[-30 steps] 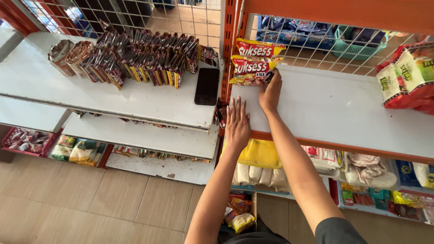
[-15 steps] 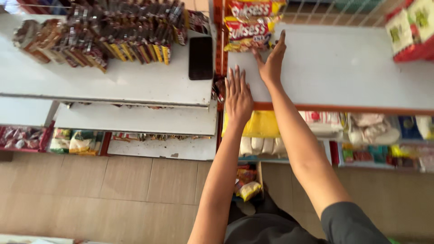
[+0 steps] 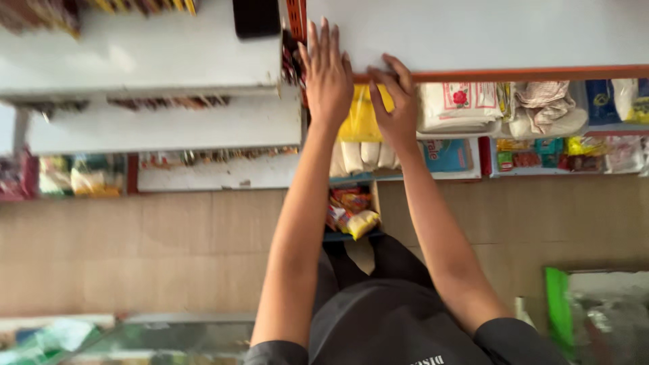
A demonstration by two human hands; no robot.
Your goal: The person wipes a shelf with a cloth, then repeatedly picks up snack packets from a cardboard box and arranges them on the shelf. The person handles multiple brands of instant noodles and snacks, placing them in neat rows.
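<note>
Both hands rest on the front edge of the white shelf (image 3: 487, 34), at its orange-trimmed rim (image 3: 527, 73). The left hand (image 3: 328, 71) lies flat, palm down, fingers extended and close together, pointing toward the back of the shelf; it sits at the left end of the shelf, just beside the orange upright post (image 3: 294, 13). The right hand (image 3: 395, 101) is open, fingers slightly curled, with the fingertips touching the orange rim; the rest of the hand hangs below the rim. Neither hand holds an object. The two hands are near each other but do not touch.

Directly below the hands, on the next shelf down, lies a yellow packet (image 3: 362, 118), partly covered by both hands. Under it stands a row of pale packets (image 3: 358, 157). To the right lies a white sack with a red flower mark (image 3: 456, 105), then a crumpled beige bag (image 3: 544, 105).

Left of the post is a second white shelf (image 3: 135, 61) carrying a black flat object (image 3: 257, 17) at its right end. A lower white shelf (image 3: 162, 125) projects beneath it.

At floor level, between the forearms, colourful snack bags (image 3: 351, 213) lie in a box. The floor (image 3: 135, 250) is beige tile.
</note>
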